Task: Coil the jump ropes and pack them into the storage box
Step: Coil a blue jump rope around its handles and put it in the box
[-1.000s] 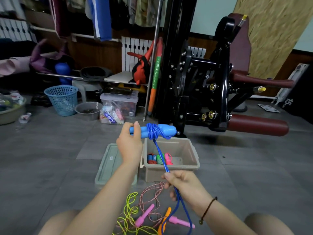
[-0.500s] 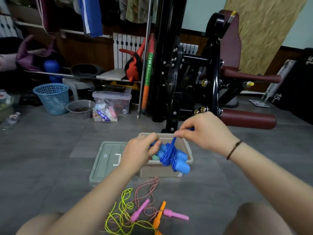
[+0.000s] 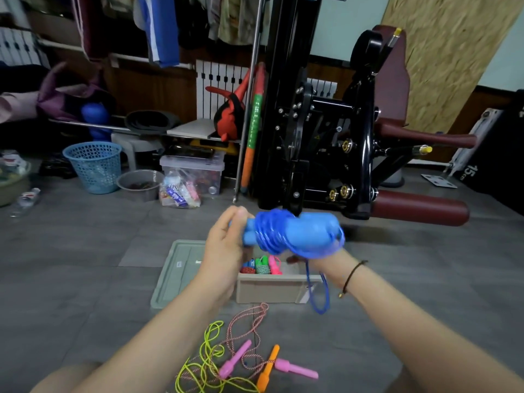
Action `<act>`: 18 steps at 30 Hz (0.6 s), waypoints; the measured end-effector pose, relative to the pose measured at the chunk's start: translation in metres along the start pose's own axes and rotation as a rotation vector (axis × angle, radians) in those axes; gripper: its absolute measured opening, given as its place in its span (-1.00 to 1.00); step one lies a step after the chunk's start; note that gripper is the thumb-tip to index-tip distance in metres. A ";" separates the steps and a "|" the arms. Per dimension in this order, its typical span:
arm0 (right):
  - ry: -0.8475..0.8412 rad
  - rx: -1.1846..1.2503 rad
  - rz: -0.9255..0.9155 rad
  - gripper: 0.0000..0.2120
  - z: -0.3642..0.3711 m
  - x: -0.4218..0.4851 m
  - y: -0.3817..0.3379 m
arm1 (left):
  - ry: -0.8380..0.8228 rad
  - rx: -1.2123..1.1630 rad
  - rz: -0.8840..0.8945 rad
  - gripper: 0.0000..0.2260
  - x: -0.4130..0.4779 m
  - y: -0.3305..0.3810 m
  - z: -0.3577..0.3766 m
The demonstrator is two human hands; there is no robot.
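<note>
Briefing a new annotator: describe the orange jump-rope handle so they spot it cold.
Find the beige storage box in the middle of the floor. In the loose ropes just on its camera side lies the orange handle. It is the only orange piece, flanked by two pink handles.

a second ago the blue jump rope [image 3: 292,232] lay level above the far rim of the storage box [image 3: 269,287]. half a second ago it tipped down over the box's opening. now its handles are level again and higher above that far rim, and the left hand [image 3: 224,245] gripping their left end has risen with them. the wound band round the handles is thicker. the right hand [image 3: 326,258] first pulled the cord low in front of the box, then pinched it above the far rim. it now sits behind the bundle's right end, above the box's right side, fingers hidden. the free cord, which ran down past the box's front, is now a short loop [image 3: 319,293] at its right front corner.
</note>
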State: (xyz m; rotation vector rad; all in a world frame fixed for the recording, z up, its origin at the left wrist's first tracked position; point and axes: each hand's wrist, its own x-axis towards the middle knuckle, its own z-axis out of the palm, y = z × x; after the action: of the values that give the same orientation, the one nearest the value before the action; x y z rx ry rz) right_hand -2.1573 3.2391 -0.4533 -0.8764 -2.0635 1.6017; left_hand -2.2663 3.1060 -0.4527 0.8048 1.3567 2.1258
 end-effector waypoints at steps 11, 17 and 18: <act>-0.087 -0.423 -0.217 -0.85 0.095 -0.075 0.028 | 0.508 0.696 0.168 -0.76 0.043 -0.023 -0.048; -0.026 -0.779 -0.399 -0.71 0.040 -0.082 -0.032 | 0.087 1.082 0.232 -0.75 0.036 -0.039 -0.043; -0.013 -0.881 -0.435 -0.71 0.028 -0.079 -0.044 | 0.013 1.113 0.260 -0.73 0.032 -0.042 -0.039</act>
State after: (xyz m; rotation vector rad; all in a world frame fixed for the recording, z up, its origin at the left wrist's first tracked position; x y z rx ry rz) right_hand -2.1279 3.1590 -0.4132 -0.5721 -2.7435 0.4424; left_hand -2.3124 3.1190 -0.4973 1.4045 2.5718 1.3784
